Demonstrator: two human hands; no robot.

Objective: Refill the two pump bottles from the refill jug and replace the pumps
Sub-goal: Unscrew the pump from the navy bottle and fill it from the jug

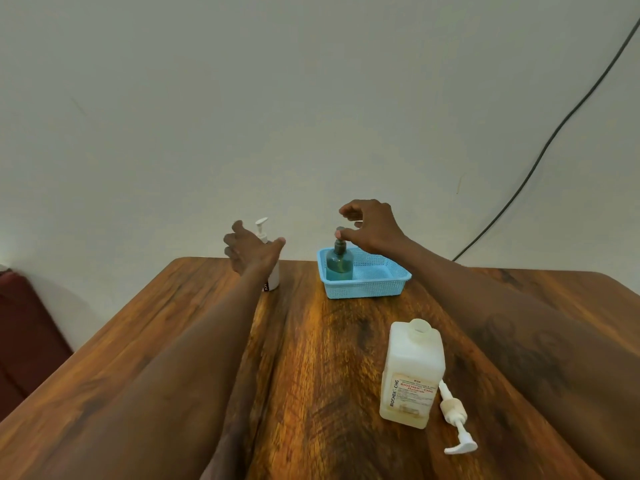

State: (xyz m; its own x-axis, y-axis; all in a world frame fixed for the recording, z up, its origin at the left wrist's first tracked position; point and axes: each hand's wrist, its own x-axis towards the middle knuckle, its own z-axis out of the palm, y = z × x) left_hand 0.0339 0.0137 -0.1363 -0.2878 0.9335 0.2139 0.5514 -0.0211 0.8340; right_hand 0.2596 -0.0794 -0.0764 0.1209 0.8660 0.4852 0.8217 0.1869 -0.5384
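A white pump bottle (pixel 273 276) stands near the table's far edge with its pump on. My left hand (pixel 247 252) hovers in front of it with fingers spread and the thumb across the bottle's shoulder; I cannot tell whether it touches. A dark teal pump bottle (pixel 339 263) stands in the left part of a blue basket (pixel 372 289), also with its pump on. My right hand (pixel 372 226) is above it with fingers loosely curled, the thumb tip at the pump head and the index finger raised clear. The white refill jug (pixel 412 372) stands near me, its neck uncapped.
A loose white pump (pixel 455 419) lies flat on the wooden table (pixel 311 358) just right of the jug. The wall rises directly behind the table's far edge, with a black cable (pixel 540 154) running down it at the right. A dark red seat (pixel 24 334) is at the left.
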